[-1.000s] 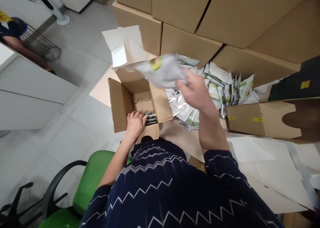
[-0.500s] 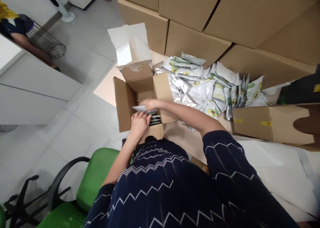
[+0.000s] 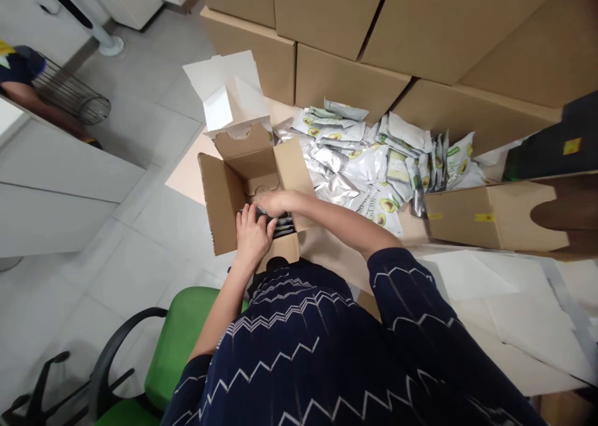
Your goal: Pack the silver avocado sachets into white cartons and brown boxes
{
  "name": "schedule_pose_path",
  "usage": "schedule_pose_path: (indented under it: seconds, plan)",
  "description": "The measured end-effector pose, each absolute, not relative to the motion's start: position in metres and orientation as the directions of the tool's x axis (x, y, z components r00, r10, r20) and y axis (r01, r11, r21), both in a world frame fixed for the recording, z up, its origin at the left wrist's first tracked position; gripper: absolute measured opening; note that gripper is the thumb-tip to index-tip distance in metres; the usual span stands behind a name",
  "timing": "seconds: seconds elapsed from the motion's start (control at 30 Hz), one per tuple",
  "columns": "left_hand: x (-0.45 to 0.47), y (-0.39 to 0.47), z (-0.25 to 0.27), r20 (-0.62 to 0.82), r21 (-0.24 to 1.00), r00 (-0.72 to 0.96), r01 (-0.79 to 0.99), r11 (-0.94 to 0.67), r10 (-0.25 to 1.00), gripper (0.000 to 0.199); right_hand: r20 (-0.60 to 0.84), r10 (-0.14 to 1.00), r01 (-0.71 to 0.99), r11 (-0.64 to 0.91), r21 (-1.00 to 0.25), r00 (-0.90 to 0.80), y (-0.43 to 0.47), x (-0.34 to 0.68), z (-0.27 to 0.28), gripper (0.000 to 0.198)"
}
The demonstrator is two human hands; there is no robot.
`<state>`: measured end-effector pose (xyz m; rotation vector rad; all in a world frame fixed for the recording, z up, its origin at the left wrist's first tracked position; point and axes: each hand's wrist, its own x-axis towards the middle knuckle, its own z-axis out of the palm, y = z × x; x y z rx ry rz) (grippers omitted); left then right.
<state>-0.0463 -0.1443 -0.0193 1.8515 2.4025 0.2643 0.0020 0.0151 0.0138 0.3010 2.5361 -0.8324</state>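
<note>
Both of my hands are inside an open brown cardboard box (image 3: 219, 195) at the table's left end. A row of flat silvery packets (image 3: 283, 228) stands on edge in the near part of the box. My left hand (image 3: 252, 234) lies over the row's left side, fingers spread and touching the packets. Reaching in from the right, my right hand (image 3: 273, 203) has its fingers bent down around the top of a packet, mostly hidden behind the hand. The box's far part shows its bare bottom.
Packets with avocado pictures (image 3: 374, 164) are heaped right of the box. Behind them rise large stacked cartons (image 3: 350, 74). A white open box (image 3: 233, 93) stands at the back left, a long brown box (image 3: 495, 217) at right. A green chair (image 3: 182, 332) is beside me; another person's arm (image 3: 42, 105) shows far left.
My right hand has pushed its packet lower into the box, so its pale top edge no longer shows. My left hand's fingers have spread over the row. The view has shifted slightly.
</note>
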Motion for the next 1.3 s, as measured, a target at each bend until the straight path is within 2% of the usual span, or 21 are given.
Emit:
schedule_pose_path:
  seconds: [0.07, 0.13, 0.17, 0.23, 0.3, 0.4, 0.47, 0.57, 0.67, 0.87, 1.1, 1.23, 1.3]
  plan:
    - [-0.048, -0.144, -0.022, 0.033, 0.204, -0.251, 0.949, 0.239, 0.968, 0.044, -0.332, 0.176, 0.355, 0.698, -0.622, -0.927, 0.025, 0.018, 0.027, 0.031]
    - [-0.048, -0.144, -0.024, 0.051, 0.216, -0.259, 0.946, 0.242, 0.965, 0.044, -0.097, 0.4, 0.32, 0.541, -0.778, -0.911, 0.04, 0.045, 0.037, 0.036]
    - [-0.048, -0.144, -0.025, 0.06, 0.221, -0.262, 0.945, 0.243, 0.963, 0.045, -0.008, 0.539, 0.308, 0.469, -0.828, -0.843, 0.049, 0.061, 0.039, 0.038]
    - [-0.048, -0.144, -0.025, 0.072, 0.223, -0.264, 0.944, 0.242, 0.962, 0.045, 0.056, 0.775, 0.38, 0.37, -0.848, -0.629, 0.066, 0.095, 0.033, 0.04]
    - [-0.048, -0.144, -0.025, 0.076, 0.22, -0.263, 0.945, 0.241, 0.962, 0.045, 0.014, 0.89, 0.574, 0.307, -0.759, -0.456, 0.074, 0.124, 0.012, 0.046]
    - [-0.048, -0.144, -0.024, 0.076, 0.225, -0.255, 0.946, 0.233, 0.964, 0.044, -0.212, 0.883, 0.855, 0.305, -0.421, -0.419, 0.06, 0.146, -0.035, 0.062]
    - [-0.049, -0.144, -0.023, 0.074, 0.243, -0.254, 0.943, 0.229, 0.965, 0.043, -0.383, 0.824, 0.909, 0.365, -0.202, -0.417, 0.038, 0.147, -0.065, 0.072]
    - [-0.05, -0.144, -0.023, 0.066, 0.269, -0.26, 0.934, 0.233, 0.963, 0.044, -0.409, 0.813, 0.901, 0.428, -0.064, -0.415, 0.005, 0.142, -0.094, 0.065]
    - [-0.05, -0.144, -0.023, 0.058, 0.264, -0.256, 0.936, 0.233, 0.965, 0.045, -0.334, 0.829, 0.888, 0.457, -0.058, -0.448, -0.014, 0.143, -0.099, 0.062]
    - [-0.05, -0.144, -0.023, 0.072, 0.226, -0.253, 0.946, 0.231, 0.965, 0.046, -0.363, 0.824, 0.893, 0.447, -0.057, -0.436, -0.012, 0.147, -0.08, 0.06]
    - [-0.05, -0.144, -0.027, 0.111, 0.237, -0.237, 0.949, 0.206, 0.965, 0.05, -0.301, 0.868, 0.912, 0.411, -0.009, -0.394, 0.014, 0.163, -0.046, 0.054]
    - [-0.05, -0.145, -0.03, 0.129, 0.278, -0.252, 0.938, 0.209, 0.959, 0.048, -0.243, 0.924, 0.955, 0.29, -0.06, -0.296, 0.046, 0.179, -0.016, 0.046]
    - [-0.05, -0.145, -0.029, 0.128, 0.287, -0.256, 0.934, 0.211, 0.958, 0.046, -0.127, 0.964, 0.964, 0.214, -0.158, -0.235, 0.06, 0.188, 0.007, 0.043]
